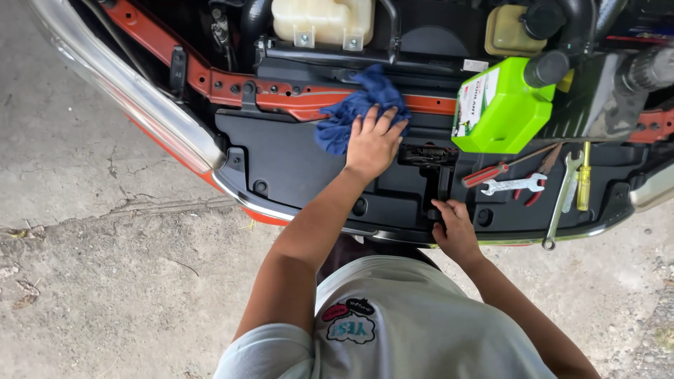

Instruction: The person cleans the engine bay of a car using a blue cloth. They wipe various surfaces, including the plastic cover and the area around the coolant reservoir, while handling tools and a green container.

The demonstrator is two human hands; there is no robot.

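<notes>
left hand [372, 144] is pressing flat, fingers open, on the blue rag [354, 109] atop the black panel [295, 165]; right hand [455, 228] is curling over the panel's front edge, tools [533, 184] crowding right.

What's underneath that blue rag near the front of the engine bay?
The blue rag lies across the black plastic cover and the orange crossbar. The left hand presses on its lower edge. Whatever sits directly beneath the cloth is covered.
</notes>
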